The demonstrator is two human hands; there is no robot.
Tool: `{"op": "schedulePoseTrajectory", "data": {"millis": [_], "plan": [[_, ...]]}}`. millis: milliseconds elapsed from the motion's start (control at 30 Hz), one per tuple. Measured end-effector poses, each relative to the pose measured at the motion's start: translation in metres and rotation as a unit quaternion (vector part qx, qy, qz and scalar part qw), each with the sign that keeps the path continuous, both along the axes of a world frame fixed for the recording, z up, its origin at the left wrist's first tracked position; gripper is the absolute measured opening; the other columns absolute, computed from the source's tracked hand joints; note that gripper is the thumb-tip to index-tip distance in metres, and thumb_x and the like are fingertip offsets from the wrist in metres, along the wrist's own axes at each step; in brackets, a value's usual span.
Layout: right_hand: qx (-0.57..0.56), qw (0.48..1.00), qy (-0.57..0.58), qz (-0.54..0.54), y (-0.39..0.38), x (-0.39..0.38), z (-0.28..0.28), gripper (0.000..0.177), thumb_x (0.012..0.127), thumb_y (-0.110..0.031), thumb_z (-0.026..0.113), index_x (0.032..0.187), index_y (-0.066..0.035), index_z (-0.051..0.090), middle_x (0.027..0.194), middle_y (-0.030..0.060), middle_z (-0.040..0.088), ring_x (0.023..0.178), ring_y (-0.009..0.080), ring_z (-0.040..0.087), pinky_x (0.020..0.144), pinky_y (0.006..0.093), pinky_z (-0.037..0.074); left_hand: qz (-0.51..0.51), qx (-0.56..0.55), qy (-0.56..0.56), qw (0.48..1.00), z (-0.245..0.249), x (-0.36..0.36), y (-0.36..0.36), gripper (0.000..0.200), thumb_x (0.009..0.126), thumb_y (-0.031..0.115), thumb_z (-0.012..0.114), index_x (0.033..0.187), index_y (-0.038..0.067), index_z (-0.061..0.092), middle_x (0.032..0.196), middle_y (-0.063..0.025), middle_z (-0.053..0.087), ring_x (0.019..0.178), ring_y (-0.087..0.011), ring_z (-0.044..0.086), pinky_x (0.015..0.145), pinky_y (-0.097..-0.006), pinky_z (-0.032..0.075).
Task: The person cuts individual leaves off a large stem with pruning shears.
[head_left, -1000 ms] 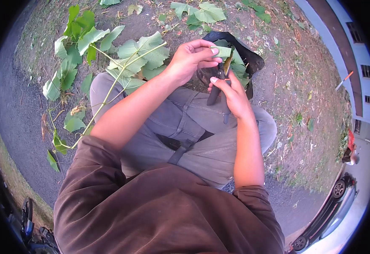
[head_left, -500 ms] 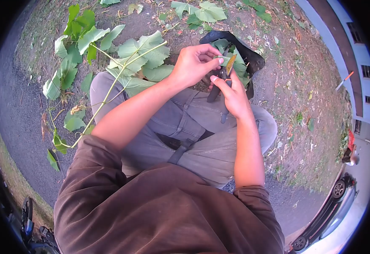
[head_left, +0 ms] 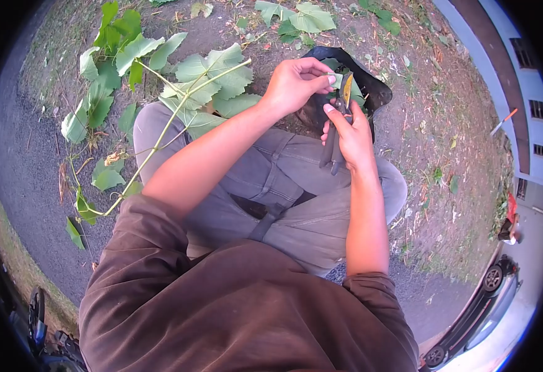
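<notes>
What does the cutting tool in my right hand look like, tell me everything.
The cutting tool has two dark handles and a yellowish patch on its dark cutting end. Your right hand grips it, cutting end pointing away from you, close to the leaf; whether they touch is unclear.

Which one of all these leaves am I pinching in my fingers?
The pale green leaf in your left hand, beside the yellow-marked pruner blade. The other leaves I can see, some in the black bag, are outside your grip.
</notes>
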State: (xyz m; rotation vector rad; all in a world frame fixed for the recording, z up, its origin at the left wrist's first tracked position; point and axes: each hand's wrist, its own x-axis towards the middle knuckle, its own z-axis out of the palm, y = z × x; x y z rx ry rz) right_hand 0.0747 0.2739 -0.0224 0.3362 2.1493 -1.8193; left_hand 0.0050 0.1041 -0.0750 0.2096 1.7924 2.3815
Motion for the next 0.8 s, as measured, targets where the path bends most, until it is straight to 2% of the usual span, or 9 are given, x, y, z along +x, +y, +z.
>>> {"op": "schedulePoseTrajectory", "data": {"millis": [100,167,233,467,533,633,667,733,800], "plan": [[-0.082,0.996,0.011,-0.016,0.004,-0.004,-0.011,0.036,0.103,-0.024,0.073,0.127,-0.001,0.057,0.083,0.0083,0.069,0.07,0.0167,0.07,0.064,0.0329,0.058,0.027,0.086,-0.026,0.996,0.0,-0.003,-0.004,0.02,0.101,0.008,0.076,0.115,-0.006,0.074,0.104,-0.0141,0.079,0.095,-0.019,0.079,0.085,-0.0301,0.066],[-0.083,0.997,0.012,-0.003,0.004,-0.004,-0.017,0.036,0.103,-0.023,0.072,0.128,-0.001,0.057,0.086,0.0089,0.07,0.074,0.0168,0.071,0.068,0.0327,0.058,0.043,0.139,-0.047,0.988,-0.001,-0.005,-0.007,0.02,0.102,0.005,0.073,0.117,-0.008,0.073,0.111,-0.0161,0.077,0.1,-0.0218,0.079,0.089,-0.0307,0.067],[-0.063,0.998,0.004,0.027,0.003,-0.002,-0.014,0.038,0.103,-0.022,0.071,0.13,-0.001,0.056,0.092,0.0091,0.071,0.081,0.0162,0.072,0.075,0.0316,0.058,0.038,0.143,-0.052,0.988,0.003,-0.004,-0.009,0.02,0.102,0.004,0.073,0.118,-0.008,0.072,0.111,-0.0165,0.077,0.101,-0.0226,0.079,0.09,-0.0309,0.067],[-0.046,0.998,0.018,0.046,0.004,-0.001,-0.009,0.041,0.101,-0.026,0.073,0.129,-0.001,0.058,0.093,0.007,0.071,0.084,0.0151,0.071,0.078,0.0312,0.056,0.002,0.105,-0.061,0.993,0.005,0.004,-0.003,0.025,0.103,0.008,0.074,0.123,-0.005,0.071,0.115,-0.0143,0.076,0.106,-0.0228,0.077,0.093,-0.0323,0.066],[-0.015,0.997,-0.008,0.074,0.006,-0.002,-0.012,0.05,0.103,-0.026,0.07,0.144,-0.002,0.055,0.101,0.0081,0.07,0.091,0.0172,0.071,0.083,0.0332,0.058,0.016,0.119,-0.063,0.991,0.006,0.002,-0.003,0.025,0.102,0.009,0.074,0.123,-0.004,0.072,0.114,-0.0138,0.077,0.105,-0.0222,0.078,0.093,-0.0321,0.066],[-0.008,0.996,0.003,0.087,0.004,-0.001,-0.007,0.054,0.102,-0.027,0.07,0.147,-0.001,0.053,0.102,0.0081,0.07,0.092,0.0169,0.071,0.085,0.0328,0.057,0.011,0.172,-0.092,0.981,0.007,0.001,-0.007,0.024,0.102,0.01,0.075,0.122,-0.002,0.073,0.113,-0.0129,0.077,0.104,-0.0212,0.078,0.093,-0.032,0.065],[-0.008,0.996,0.003,0.086,0.004,0.0,-0.006,0.054,0.102,-0.027,0.07,0.147,-0.001,0.053,0.102,0.0081,0.07,0.092,0.0169,0.071,0.085,0.0328,0.057,-0.005,0.21,-0.117,0.971,0.008,0.0,-0.009,0.023,0.102,0.01,0.075,0.122,-0.001,0.073,0.113,-0.0125,0.077,0.103,-0.0208,0.078,0.092,-0.0321,0.065],[-0.001,0.997,0.03,0.075,0.002,0.002,-0.005,0.054,0.097,-0.034,0.075,0.134,0.001,0.057,0.096,0.0073,0.073,0.088,0.0154,0.071,0.084,0.0322,0.054,-0.027,0.22,-0.143,0.965,0.008,0.003,-0.01,0.022,0.102,0.009,0.075,0.121,-0.001,0.073,0.112,-0.0117,0.077,0.102,-0.0208,0.078,0.091,-0.0315,0.066],[0.012,0.996,0.051,0.079,0.0,0.003,-0.007,0.059,0.097,-0.035,0.075,0.138,0.002,0.053,0.096,0.0084,0.073,0.089,0.017,0.071,0.085,0.0333,0.054,-0.029,0.204,-0.179,0.962,0.006,0.005,-0.009,0.022,0.101,0.009,0.076,0.12,-0.001,0.073,0.112,-0.012,0.078,0.102,-0.0208,0.078,0.09,-0.0309,0.066]]}}
